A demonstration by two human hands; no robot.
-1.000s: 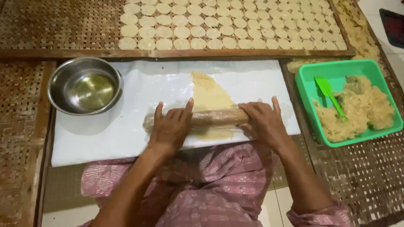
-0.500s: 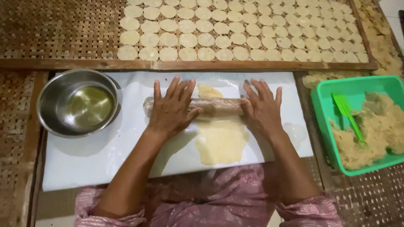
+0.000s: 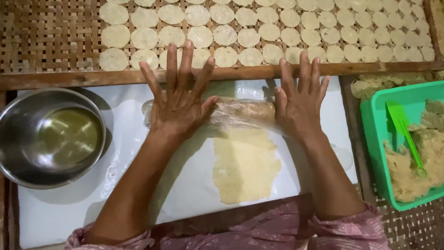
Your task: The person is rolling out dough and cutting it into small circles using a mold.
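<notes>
Bowl (image 3: 51,139) left, tub (image 3: 374,139) right of dough (image 3: 245,164)

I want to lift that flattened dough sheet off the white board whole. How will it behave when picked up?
The dough sheet looks rolled very thin with ragged edges, so it will probably be floppy and tear easily. It lies flat against the white board, so it may cling. It looks light for its spread.

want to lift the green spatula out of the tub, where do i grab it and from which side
Probably by the upper end of the green spatula, coming from above. That flat, wide end lies bare on the wall of the green tub, clear of the dough, while the thin lower end is sunk in the dough. The right hand is the nearer one; it lies flat on the wrapped rolling pin.
</notes>
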